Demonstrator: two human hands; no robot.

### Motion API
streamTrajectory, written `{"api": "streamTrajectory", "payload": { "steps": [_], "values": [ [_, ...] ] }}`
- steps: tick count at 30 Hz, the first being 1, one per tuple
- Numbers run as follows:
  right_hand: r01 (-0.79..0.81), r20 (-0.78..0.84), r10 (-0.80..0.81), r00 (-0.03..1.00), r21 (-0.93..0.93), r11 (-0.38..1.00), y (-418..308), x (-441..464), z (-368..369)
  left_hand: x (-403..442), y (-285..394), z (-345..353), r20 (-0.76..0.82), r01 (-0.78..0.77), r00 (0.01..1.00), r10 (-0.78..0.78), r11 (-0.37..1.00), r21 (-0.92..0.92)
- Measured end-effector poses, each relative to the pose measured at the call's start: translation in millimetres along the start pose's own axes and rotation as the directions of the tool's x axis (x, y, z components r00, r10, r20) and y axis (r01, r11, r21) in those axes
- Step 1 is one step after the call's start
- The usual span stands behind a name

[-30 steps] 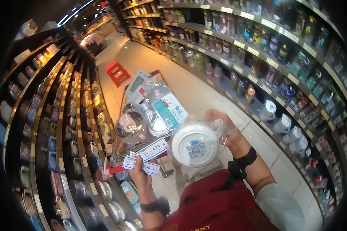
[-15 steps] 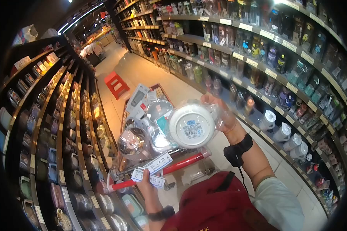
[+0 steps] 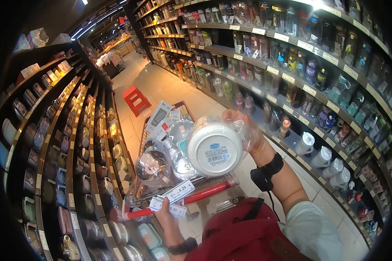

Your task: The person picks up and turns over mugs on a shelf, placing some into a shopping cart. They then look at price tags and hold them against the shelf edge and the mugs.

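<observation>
My right hand (image 3: 253, 138) grips a white round container (image 3: 215, 150) wrapped in clear plastic, its base turned toward me. A label with blue print and a barcode sits on that base; the container's top and front are hidden. Lower down, my left hand (image 3: 167, 215) pinches several white price tags (image 3: 181, 192), one reading 4.20, close to the red handle of a shopping cart (image 3: 207, 192). Inside the cart lie a plastic-wrapped metal pot (image 3: 152, 165), a boxed item (image 3: 160, 116) and other packaged goods, partly covered by the container.
A red step stool (image 3: 136, 100) stands on the tiled aisle floor (image 3: 170, 82) beyond the cart. Shelves of bottles (image 3: 309, 71) line the right, with white wrapped jugs (image 3: 321, 156) low down. Shelves of cups and food boxes (image 3: 85, 200) run close along the left.
The white container has shifted slightly down and toward the left in view, still in my right hand. My left hand keeps the tags near the cart handle. The camera view has shifted a little.
</observation>
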State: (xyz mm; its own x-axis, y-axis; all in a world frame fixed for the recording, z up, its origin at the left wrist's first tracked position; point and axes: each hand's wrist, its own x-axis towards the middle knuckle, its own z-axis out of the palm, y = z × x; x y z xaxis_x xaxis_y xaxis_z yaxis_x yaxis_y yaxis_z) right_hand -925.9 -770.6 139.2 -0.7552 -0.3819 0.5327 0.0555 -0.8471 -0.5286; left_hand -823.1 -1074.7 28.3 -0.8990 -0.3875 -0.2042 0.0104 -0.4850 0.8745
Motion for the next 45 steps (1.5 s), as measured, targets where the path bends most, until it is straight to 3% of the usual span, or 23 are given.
{"api": "streamTrajectory", "payload": {
  "steps": [20,26,27,28,29,31,37,45],
  "values": [
    [-0.005,-0.017,0.005,1.000,0.023,1.000,-1.6,-4.7,2.1,-1.3,3.0,2.0,-0.027,0.029,0.999,-0.030,0.999,-0.026],
    [0.085,0.003,-0.085,0.996,-0.095,0.992,-2.4,-12.2,-2.2,6.1,2.4,-2.3,0.046,0.043,0.998,-0.038,0.992,-0.116],
    [0.094,-0.135,-0.127,0.983,-0.228,0.969,-3.1,-17.0,2.2,1.8,11.0,6.2,0.037,0.007,0.999,-0.002,0.993,-0.118],
    [0.074,-0.229,-0.097,0.969,-0.107,0.992,-2.7,-21.9,10.1,-4.3,21.0,16.5,-0.002,-0.025,1.000,0.025,0.991,-0.133],
    [0.110,-0.221,-0.122,0.968,-0.066,0.992,1.0,-28.9,-1.6,-7.6,28.9,20.3,0.016,-0.046,0.999,0.048,0.989,-0.139],
    [0.107,-0.368,-0.128,0.921,-0.079,0.991,3.3,-41.3,-13.5,-13.5,42.0,27.4,0.017,-0.081,0.996,0.084,0.984,-0.160],
    [0.052,-0.383,-0.054,0.922,-0.017,0.999,10.4,-66.6,-28.9,-22.7,56.9,40.6,0.060,-0.188,0.979,0.197,0.974,-0.130],
    [0.055,-0.451,-0.069,0.890,-0.045,0.997,11.1,-77.5,-28.2,-23.3,57.3,44.6,0.085,-0.182,0.977,0.198,0.970,-0.159]
  ]
}}
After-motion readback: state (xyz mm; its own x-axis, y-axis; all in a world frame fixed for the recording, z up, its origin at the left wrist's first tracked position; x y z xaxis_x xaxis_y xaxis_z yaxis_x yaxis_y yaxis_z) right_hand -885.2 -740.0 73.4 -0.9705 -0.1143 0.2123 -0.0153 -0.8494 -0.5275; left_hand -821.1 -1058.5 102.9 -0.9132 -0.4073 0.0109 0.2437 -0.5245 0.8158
